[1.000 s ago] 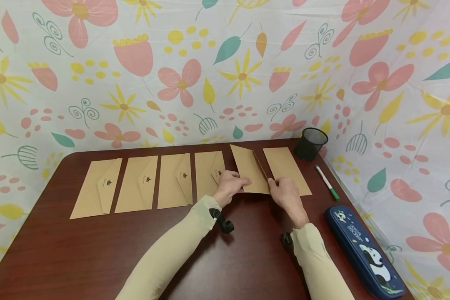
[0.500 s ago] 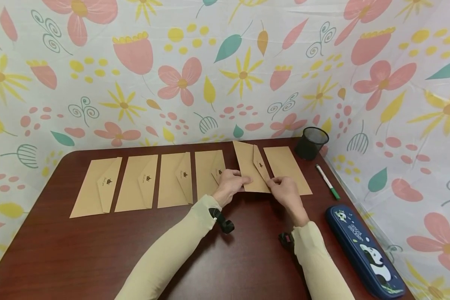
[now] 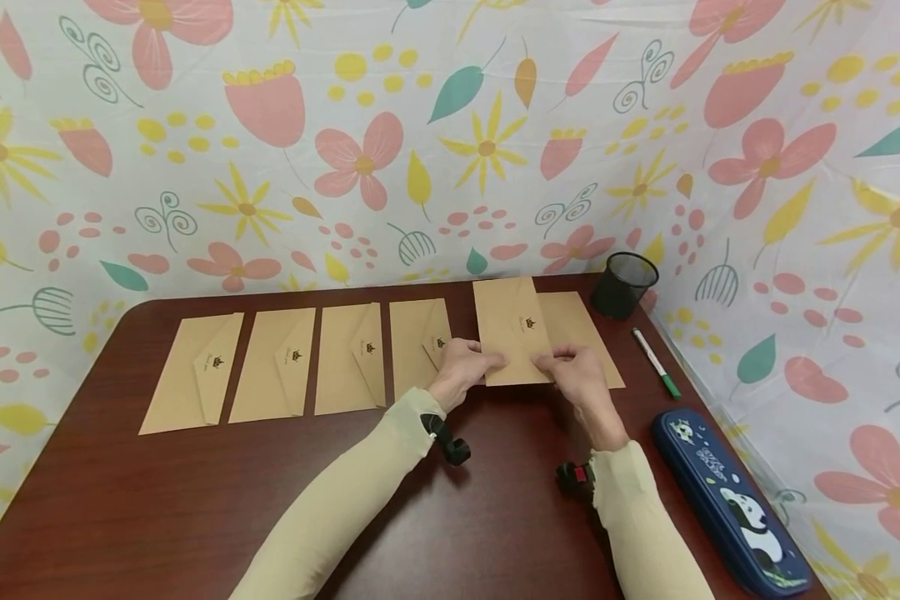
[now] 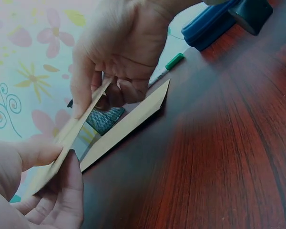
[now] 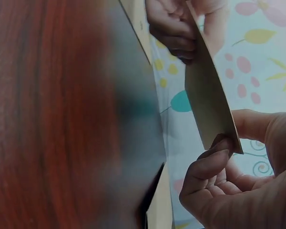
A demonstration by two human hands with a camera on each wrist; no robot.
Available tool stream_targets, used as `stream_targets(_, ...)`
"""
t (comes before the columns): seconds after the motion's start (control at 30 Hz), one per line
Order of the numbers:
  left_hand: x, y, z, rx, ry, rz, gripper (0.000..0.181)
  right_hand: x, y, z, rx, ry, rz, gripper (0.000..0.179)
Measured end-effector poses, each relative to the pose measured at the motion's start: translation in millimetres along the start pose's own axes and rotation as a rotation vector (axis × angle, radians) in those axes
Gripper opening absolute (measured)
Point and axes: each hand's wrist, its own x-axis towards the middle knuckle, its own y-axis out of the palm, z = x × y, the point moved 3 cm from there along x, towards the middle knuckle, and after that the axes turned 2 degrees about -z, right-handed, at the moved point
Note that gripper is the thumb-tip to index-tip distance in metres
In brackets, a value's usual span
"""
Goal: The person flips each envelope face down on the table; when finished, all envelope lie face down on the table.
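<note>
Between my two hands a brown paper envelope (image 3: 512, 329) is raised off the table, its flap with a small printed crown lying flat against it. My left hand (image 3: 462, 369) pinches its lower left edge, thumb on the front. On the lower right edge my right hand (image 3: 574, 372) pinches it the same way; both wrist views show fingers curled behind the paper. Another envelope (image 3: 587, 337) lies flat just behind and right, partly covered by the raised one. To the left lies a row of envelopes with crown flaps, the nearest envelope (image 3: 412, 337) beside my left hand.
A black mesh pen cup (image 3: 624, 285) stands at the back right corner. In front of it lie a white marker with a green cap (image 3: 656, 363) and a navy panda pencil case (image 3: 729, 500) along the right edge. A flowered curtain (image 3: 390, 150) borders the table.
The envelope's flap, standing up earlier, has folded down flat onto the front. The envelope has turned to face me and shifted slightly right, now overlapping the one beside it.
</note>
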Motion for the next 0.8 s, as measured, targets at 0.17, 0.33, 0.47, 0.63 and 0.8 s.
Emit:
stream_targets(0.17,-1.3,0.9,0.5,0.053,-0.005,-0.02,0.033,-3.2,-3.1,6.5,0.015,-0.039,-0.028,0.028)
stream_targets(0.33,-0.7,3.5,3.4,0.095,-0.004,-0.017,0.053,-9.0,-4.3,13.3,0.044,-0.089,-0.068,0.02)
stream_targets(0.47,-2.0,5.1,3.3,0.087,-0.013,-0.003,0.052,-14.5,-4.6,19.7,0.047,-0.122,-0.096,0.019)
stream_targets(0.63,-6.8,6.7,0.2,0.089,0.002,0.056,0.034,-19.5,-4.4,23.9,-0.004,-0.129,-0.146,0.021)
stream_targets(0.8,-6.5,7.2,-8.0,0.183,0.108,0.074,0.029,-22.3,-1.4,27.9,-0.049,-0.165,-0.21,0.019)
